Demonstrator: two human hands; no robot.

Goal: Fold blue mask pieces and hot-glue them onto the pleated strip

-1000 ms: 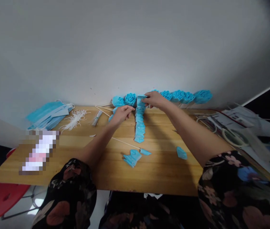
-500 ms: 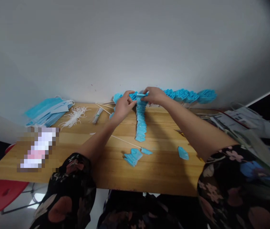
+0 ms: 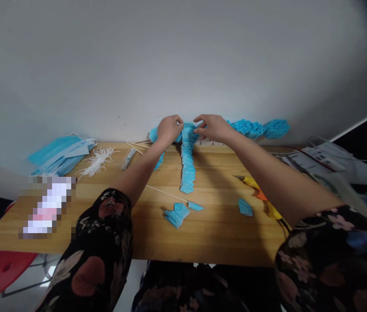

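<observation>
A long pleated strip of blue mask fabric (image 3: 188,167) extends from the wall side toward me on the wooden table. My left hand (image 3: 169,129) is closed in a pinch at the left edge of its far end. Across from it, my right hand (image 3: 215,128) has its index finger and thumb apart, the tips by the strip's right edge. Nearer to me lie a thin stick (image 3: 167,193) tipped with a rolled blue piece (image 3: 195,206), a folded blue scrap (image 3: 177,214) and a small blue petal-shaped piece (image 3: 245,207).
Blue fabric flowers (image 3: 248,128) line the wall. A yellow glue gun (image 3: 251,182) lies under my right forearm. On the left are blue masks (image 3: 62,154), white ear loops (image 3: 99,161), a clear packet (image 3: 127,159) and a blurred-out item (image 3: 49,208). Papers (image 3: 326,151) lie right.
My left hand has shifted up along the strip's edge, its fingers now more curled. The right hand's index finger and thumb have parted. The view has moved slightly, uncovering the glue gun.
</observation>
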